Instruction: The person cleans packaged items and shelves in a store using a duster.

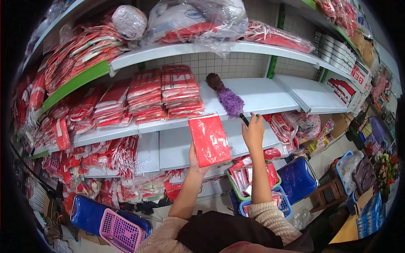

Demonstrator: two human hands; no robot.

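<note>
My left hand [198,159] holds a flat red packet [209,139] in clear plastic, in front of the middle shelf's edge; its fingers are mostly behind the packet. The fingers of my right hand [253,130] are wrapped round the black handle of a duster [230,101] with purple and brown fluff. The duster's head rests over the white middle shelf [265,93]. Left of it, stacks of red plastic-wrapped packets [181,90] stand side by side on the same shelf.
Above is a shelf with bagged goods [194,21]. Below my hands are a green basket [240,195], a blue basket [285,206] and a blue chair [297,179]. A pink basket [120,230] stands lower left. A white box [346,88] is at the right.
</note>
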